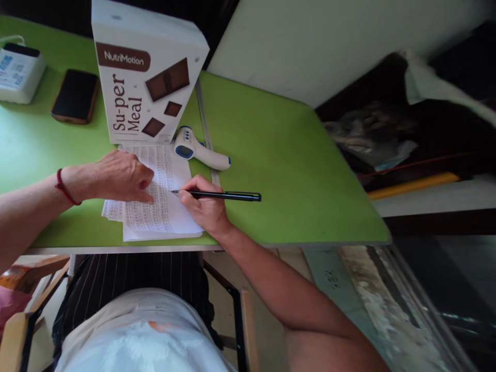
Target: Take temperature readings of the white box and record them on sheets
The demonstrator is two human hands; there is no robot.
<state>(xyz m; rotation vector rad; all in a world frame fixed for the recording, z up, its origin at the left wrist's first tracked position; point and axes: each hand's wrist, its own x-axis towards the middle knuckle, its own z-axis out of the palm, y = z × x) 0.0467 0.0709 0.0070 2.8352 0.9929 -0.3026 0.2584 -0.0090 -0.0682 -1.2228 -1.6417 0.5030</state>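
Sheets of paper (180,214) covered with dense rows of handwriting lie in a small stack at the table's near edge. On the left part of the stack rests my left hand (120,175), its fingers curled into a loose fist with nothing seen in them. A red cord bracelet (64,188) circles that wrist. My right hand (207,206) grips a black pen (236,196), whose tip meets the top sheet near its middle. The pen's back end points right. What lies under the left palm is hidden.
Behind the papers stands a white NutriMotion box (135,77), with a white infrared thermometer (199,152) beside it. A dark phone (75,95) and a white device (21,72) with a cable lie at the left on the green table (279,170). A wall rises behind.
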